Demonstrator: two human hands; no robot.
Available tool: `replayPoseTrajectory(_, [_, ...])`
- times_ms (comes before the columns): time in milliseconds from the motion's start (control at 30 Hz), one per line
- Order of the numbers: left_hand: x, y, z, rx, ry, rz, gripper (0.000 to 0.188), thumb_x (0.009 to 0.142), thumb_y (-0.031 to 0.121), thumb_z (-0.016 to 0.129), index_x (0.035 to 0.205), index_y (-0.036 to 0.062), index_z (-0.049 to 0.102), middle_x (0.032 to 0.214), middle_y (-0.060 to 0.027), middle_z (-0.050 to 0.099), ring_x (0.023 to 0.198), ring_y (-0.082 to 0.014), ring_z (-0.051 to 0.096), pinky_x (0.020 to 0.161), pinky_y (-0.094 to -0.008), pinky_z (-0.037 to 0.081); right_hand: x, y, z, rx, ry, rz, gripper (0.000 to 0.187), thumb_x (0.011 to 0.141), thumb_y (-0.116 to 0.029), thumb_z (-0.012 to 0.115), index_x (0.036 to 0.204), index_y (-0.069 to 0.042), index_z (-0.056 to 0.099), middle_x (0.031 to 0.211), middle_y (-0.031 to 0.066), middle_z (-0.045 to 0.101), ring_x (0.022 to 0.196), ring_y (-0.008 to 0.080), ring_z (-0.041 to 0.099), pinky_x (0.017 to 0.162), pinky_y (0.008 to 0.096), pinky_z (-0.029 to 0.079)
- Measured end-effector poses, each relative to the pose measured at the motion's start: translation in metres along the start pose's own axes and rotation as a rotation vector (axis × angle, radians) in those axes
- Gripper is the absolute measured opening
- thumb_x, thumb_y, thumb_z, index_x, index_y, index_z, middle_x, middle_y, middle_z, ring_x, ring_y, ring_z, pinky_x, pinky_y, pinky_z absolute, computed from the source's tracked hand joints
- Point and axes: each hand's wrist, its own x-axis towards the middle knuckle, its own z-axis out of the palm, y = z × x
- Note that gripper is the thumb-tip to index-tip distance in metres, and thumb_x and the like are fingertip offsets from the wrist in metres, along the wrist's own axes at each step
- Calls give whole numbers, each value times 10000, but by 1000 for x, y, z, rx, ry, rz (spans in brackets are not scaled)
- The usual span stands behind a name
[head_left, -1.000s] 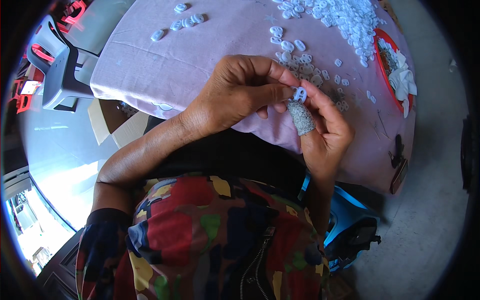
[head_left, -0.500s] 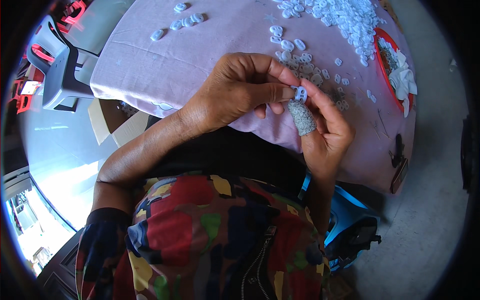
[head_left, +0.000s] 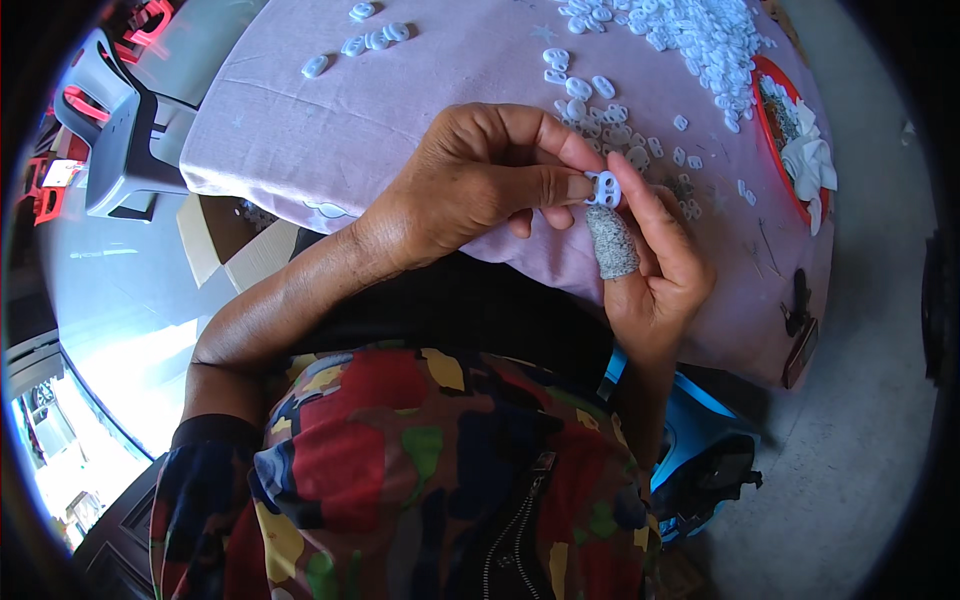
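Note:
A small white plastic piece with two holes (head_left: 607,188) is held up over the near edge of the table. My left hand (head_left: 480,185) pinches its left side between thumb and index finger. On the other side, my right hand (head_left: 668,250) has its index fingertip at the top of the piece and its thumb at the bottom. A speckled grey fabric sleeve (head_left: 612,242) covers that thumb. Just beyond my fingers, loose white pieces (head_left: 603,125) lie scattered on the pink tablecloth (head_left: 290,140).
A large heap of white pieces (head_left: 690,45) covers the far right of the table. Beside it is a red basin (head_left: 770,125) with a white cloth (head_left: 808,165). Keys (head_left: 797,303) and a phone (head_left: 802,353) lie near the right edge. An open cardboard box (head_left: 215,235) stands left, below the table.
My right hand has shifted slightly right and its thumb has slid a little lower, so more of the white piece shows. My left hand has barely moved.

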Motion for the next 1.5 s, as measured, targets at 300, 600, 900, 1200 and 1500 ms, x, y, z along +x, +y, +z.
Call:
replayPoseTrajectory(300, [-2,5,2,23,-11,-35,198,907,54,608,1098,22,650,909,-37,685,733,-62,650,531,-139,449,2,3,0,8,60,-71,378,776,103,629,1143,12,648,907,109,658,803,181,646,687,265,507])
replayPoseTrajectory(600, [-5,6,8,-47,82,-66,169,880,86,656,1041,37,670,842,6,668,700,-31,617,543,-133,451,4,-8,2,-130,21,-85,430,748,80,605,1175,32,627,886,83,629,799,142,612,710,243,483])
replayPoseTrajectory(900, [-3,3,12,-122,98,-10,152,881,48,645,1028,16,666,930,-44,680,862,-88,644,757,-194,514,6,-4,12,-341,145,-197,445,715,31,685,1157,-14,651,807,68,601,668,167,574,586,270,469])
replayPoseTrajectory(1200, [-3,1,11,-102,77,4,144,896,87,643,1018,11,657,899,-13,661,822,-58,615,715,-161,480,8,-6,10,-460,119,-232,405,720,43,654,1121,-11,666,814,77,606,665,179,579,577,274,472])
replayPoseTrajectory(1500, [1,-1,8,59,40,15,197,919,177,635,1018,8,650,860,0,638,761,-34,564,665,-163,444,10,-3,10,-464,85,-290,412,714,33,645,1124,-2,661,835,86,617,677,185,594,574,272,480])
